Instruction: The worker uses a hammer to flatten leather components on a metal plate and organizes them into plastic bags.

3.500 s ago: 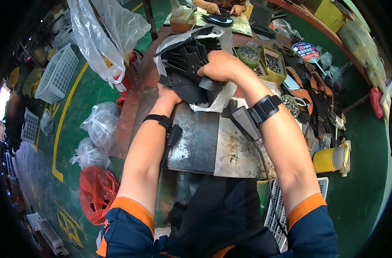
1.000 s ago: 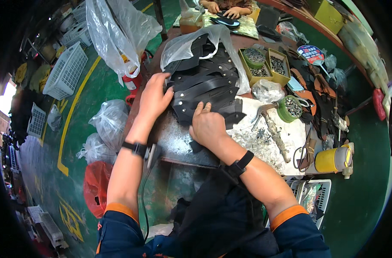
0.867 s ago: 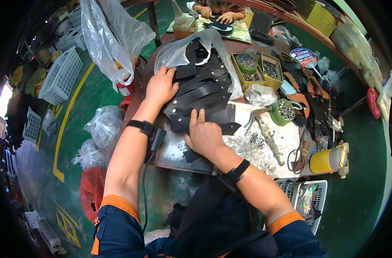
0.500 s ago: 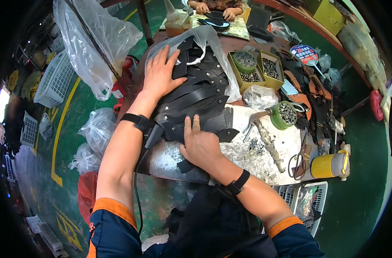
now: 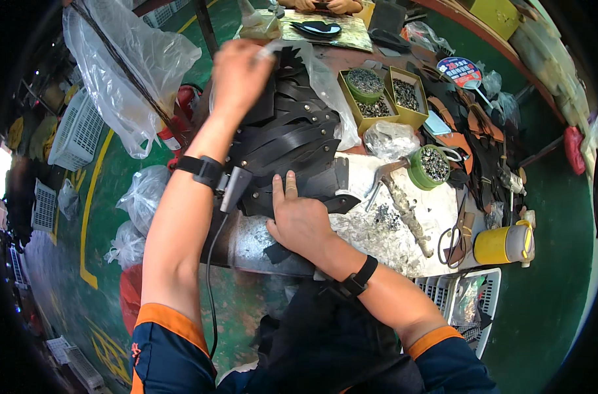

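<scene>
A pile of black leather straps with metal rivets (image 5: 289, 141) lies on the near part of the table. A clear plastic bag (image 5: 328, 95) wraps round its far and right sides. My left hand (image 5: 242, 77), blurred, is raised at the far left of the pile. Its fingers look curled round the bag's edge, though the grip itself is smeared. My right hand (image 5: 303, 222) rests on the pile's near edge, index and middle fingers stretched over the leather, nothing held. Below its wrist a small black scrap (image 5: 277, 253) sits on the metal tabletop.
Right of the pile are a hammer (image 5: 404, 210), a green tub of rivets (image 5: 430, 167), yellow boxes of rivets (image 5: 404, 115), scissors (image 5: 451, 246) and a yellow jug (image 5: 499, 244). A large plastic bag (image 5: 128, 59) hangs at left. Another person's hands (image 5: 328, 5) show across the table.
My left hand has left the straps, where it lay flat, and risen away from me with fingers curling at the bag. My right hand has barely moved. The other person's hands have moved back.
</scene>
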Motion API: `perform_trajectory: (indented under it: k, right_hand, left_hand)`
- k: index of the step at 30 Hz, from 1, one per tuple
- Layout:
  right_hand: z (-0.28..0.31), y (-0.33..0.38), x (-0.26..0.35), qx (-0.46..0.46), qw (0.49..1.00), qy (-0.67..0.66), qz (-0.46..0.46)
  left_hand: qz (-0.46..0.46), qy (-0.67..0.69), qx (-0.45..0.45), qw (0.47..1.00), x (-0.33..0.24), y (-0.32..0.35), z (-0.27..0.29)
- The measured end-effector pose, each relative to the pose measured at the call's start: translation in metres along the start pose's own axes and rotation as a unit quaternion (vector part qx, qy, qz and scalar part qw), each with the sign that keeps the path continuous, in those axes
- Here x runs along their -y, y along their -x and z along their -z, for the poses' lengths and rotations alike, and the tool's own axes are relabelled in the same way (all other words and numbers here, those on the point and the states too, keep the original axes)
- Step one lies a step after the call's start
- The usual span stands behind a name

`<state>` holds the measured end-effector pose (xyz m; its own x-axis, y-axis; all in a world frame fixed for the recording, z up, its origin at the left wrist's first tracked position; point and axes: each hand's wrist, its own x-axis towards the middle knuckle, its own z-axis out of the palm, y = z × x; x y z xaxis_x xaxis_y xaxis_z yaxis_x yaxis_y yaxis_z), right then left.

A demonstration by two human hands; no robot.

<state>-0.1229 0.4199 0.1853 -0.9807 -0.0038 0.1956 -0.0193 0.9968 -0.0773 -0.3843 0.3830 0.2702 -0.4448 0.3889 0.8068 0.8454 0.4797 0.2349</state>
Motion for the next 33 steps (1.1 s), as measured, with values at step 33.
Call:
perform_trajectory:
  k: [33]
  right_hand:
    - [0.000,0.004,0.000,-0.003,0.998,-0.067,0.003]
  left_hand:
    - [-0.006,-0.274,0.264,0.925,0.051,0.049,-0.017]
